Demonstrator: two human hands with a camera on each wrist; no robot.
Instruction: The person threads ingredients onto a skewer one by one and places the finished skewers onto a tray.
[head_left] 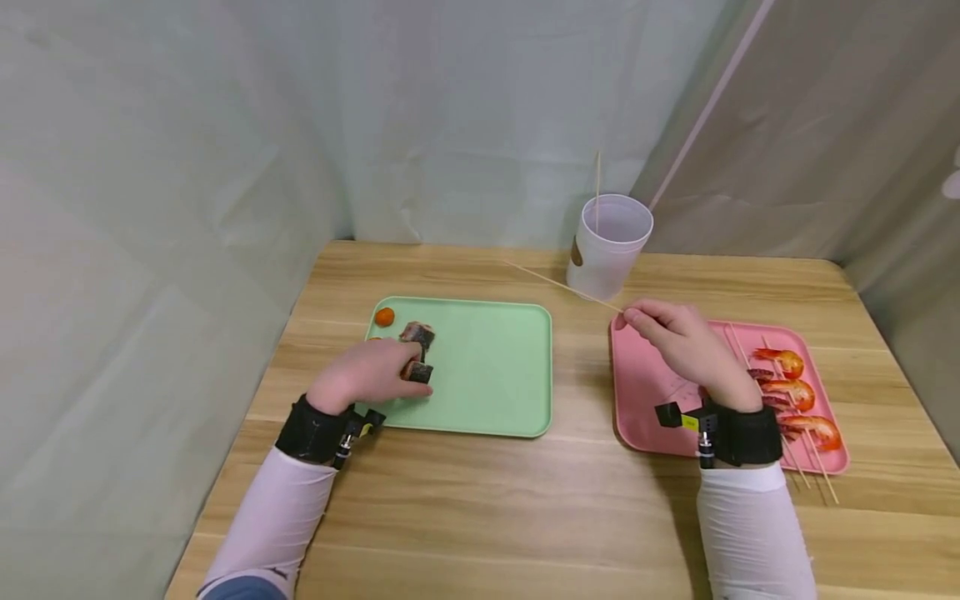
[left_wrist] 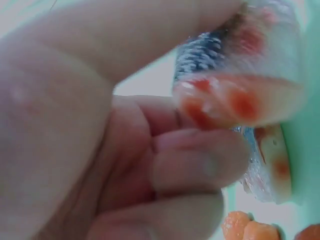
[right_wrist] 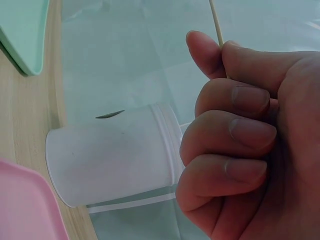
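- Head view: the left hand (head_left: pixel 367 371) is over the left part of the green tray (head_left: pixel 495 367), thumb and fingers pinching a dark-skinned fish chunk (head_left: pixel 420 372); whether that chunk touches the tray cannot be told.
- Just beyond it on the same tray lies a second chunk (head_left: pixel 417 334), and an orange ball (head_left: pixel 384 317) sits near the far left corner.
- Left wrist view: the gripped chunk shows pale flesh with red patches below its dark skin; the second chunk is partly hidden by fingers, with orange pieces (left_wrist: pixel 250 229) near it at the lower edge.
- Right hand (head_left: pixel 686 342): thumb and forefinger pinch one end of a bare skewer (head_left: pixel 555 282) above the far left part of the pink tray (head_left: pixel 645 400); the skewer points away to the left.
- Right wrist view: the other three fingers fold toward the palm.
- White cup (head_left: pixel 609 262): upright near the far edge of the table (head_left: pixel 525 517), a thin stick (head_left: pixel 597 175) standing in it.
- Three shrimps (head_left: pixel 791 393) and some dark red pieces (head_left: pixel 778 402) lie at the right of the pink tray, with sticks (head_left: pixel 823 473) jutting past its near edge.
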